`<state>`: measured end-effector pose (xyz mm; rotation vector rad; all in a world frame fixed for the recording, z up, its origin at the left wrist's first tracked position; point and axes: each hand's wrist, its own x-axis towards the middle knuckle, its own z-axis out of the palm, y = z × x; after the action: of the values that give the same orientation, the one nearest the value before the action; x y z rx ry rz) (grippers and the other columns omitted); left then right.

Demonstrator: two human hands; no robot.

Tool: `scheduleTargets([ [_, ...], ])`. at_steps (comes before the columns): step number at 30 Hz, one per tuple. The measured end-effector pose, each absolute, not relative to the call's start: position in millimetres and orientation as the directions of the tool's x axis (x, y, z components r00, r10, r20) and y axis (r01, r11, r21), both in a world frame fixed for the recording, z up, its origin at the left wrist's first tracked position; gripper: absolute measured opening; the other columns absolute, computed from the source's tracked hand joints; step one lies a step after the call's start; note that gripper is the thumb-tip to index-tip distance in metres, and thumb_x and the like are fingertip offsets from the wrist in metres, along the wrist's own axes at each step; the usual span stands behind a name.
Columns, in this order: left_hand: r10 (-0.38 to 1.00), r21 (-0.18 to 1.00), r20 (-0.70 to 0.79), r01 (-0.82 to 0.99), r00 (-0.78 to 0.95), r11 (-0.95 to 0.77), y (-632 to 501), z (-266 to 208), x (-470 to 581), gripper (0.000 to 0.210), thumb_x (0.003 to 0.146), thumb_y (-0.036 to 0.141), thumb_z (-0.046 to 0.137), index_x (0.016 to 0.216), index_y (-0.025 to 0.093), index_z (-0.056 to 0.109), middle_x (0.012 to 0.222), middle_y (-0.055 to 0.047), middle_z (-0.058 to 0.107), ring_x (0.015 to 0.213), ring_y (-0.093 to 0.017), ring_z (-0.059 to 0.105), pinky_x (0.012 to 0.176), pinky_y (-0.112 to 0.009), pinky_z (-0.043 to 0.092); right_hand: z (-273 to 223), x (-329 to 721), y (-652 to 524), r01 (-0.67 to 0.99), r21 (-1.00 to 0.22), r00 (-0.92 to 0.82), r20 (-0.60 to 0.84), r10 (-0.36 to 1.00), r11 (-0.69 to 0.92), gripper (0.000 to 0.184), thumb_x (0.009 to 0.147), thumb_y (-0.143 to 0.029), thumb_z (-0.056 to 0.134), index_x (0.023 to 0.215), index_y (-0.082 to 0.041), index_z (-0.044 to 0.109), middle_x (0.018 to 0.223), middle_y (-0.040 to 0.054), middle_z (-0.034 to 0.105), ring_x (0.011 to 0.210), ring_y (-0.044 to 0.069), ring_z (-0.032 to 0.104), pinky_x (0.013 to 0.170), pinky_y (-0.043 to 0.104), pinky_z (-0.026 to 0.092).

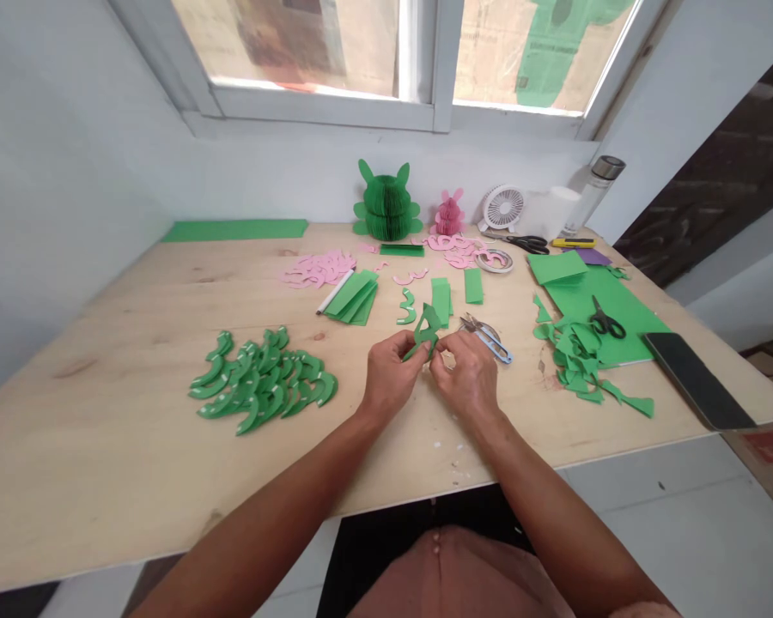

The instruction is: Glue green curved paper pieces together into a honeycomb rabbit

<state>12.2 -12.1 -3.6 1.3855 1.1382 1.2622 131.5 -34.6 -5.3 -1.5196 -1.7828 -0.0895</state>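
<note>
Simply thin, curvy-edged green paper [429, 319] in left hand [392, 371], right hand [469, 371] alongside.

Paper pile [267, 396] left on the table [122, 463], phone [696, 378] right, fan [503, 208] at the back

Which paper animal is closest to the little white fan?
The small pink animal, next to the white fan. The green animal is bigger and sits farther from it.
</note>
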Motion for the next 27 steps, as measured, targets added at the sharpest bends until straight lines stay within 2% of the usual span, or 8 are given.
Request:
scheduleTargets([
  [7,0.994,0.994,0.108,0.004,0.012,-0.108,-10.7,-2.5,12.2,0.016,0.066,0.03,0.066,0.07,0.015,0.068,0.067,0.001,0.065,0.065,-0.016,0.057,0.065,-0.026,0.045,-5.9,131.8,-34.4,0.847,-0.452,0.042,0.581,0.813,0.28,0.011,0.078,-0.016,0.051,0.069,-0.021,0.055,0.072,0.0033,0.061,0.072,0.019,0.054,0.069,0.031,0.04],
  [14,0.996,0.996,0.09,0.001,-0.023,-0.09,-8.4,-3.4,11.3,0.018,0.065,0.029,0.067,0.075,0.014,0.07,0.068,0.001,0.066,0.066,-0.015,0.058,0.066,-0.026,0.046,-5.1,133.2,-34.4,0.858,-0.405,0.008,0.628,0.779,0.317,0.007,0.079,-0.017,0.053,0.076,-0.021,0.058,0.08,0.0049,0.062,0.08,0.022,0.053,0.075,0.035,0.042],
  [27,0.994,0.99,0.101,-0.103,0.041,-0.096,-7.8,-4.4,13.5,0.012,0.063,0.017,0.065,0.075,0.015,0.065,0.075,-0.001,0.069,0.073,-0.016,0.063,0.072,-0.027,0.05,-6.2,133.1,-33.0,0.848,-0.397,0.007,0.671,0.741,0.351,0.008,0.078,-0.014,0.055,0.075,-0.019,0.061,0.088,0.0072,0.063,0.087,0.023,0.053,0.077,0.037,0.044],
])
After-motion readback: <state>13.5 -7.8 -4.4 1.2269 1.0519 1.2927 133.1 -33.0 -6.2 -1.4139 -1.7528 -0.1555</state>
